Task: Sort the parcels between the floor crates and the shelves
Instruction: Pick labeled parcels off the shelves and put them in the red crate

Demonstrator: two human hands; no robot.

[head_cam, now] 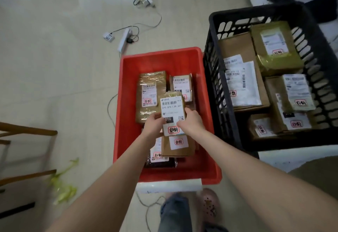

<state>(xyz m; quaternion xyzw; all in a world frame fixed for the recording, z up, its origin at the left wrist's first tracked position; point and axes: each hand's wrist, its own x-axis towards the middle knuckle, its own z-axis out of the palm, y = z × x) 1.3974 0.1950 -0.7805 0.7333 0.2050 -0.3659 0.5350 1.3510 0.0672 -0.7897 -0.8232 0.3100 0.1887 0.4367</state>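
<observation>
Centre frame: my left hand (154, 124) and right hand (191, 121) pinch a labelled parcel (172, 106) over the red crate (126, 92) — a thin edge grip, I judge, that could let it slip and drop.

The left hand (153, 124) and right hand (192, 121) are bare, forearms (113, 182) also bare up to pic edge. Blue denim trouser leg (175, 211) at bottom. One pink clog (210, 205) w/ round holes and small dark bits on top.
</observation>
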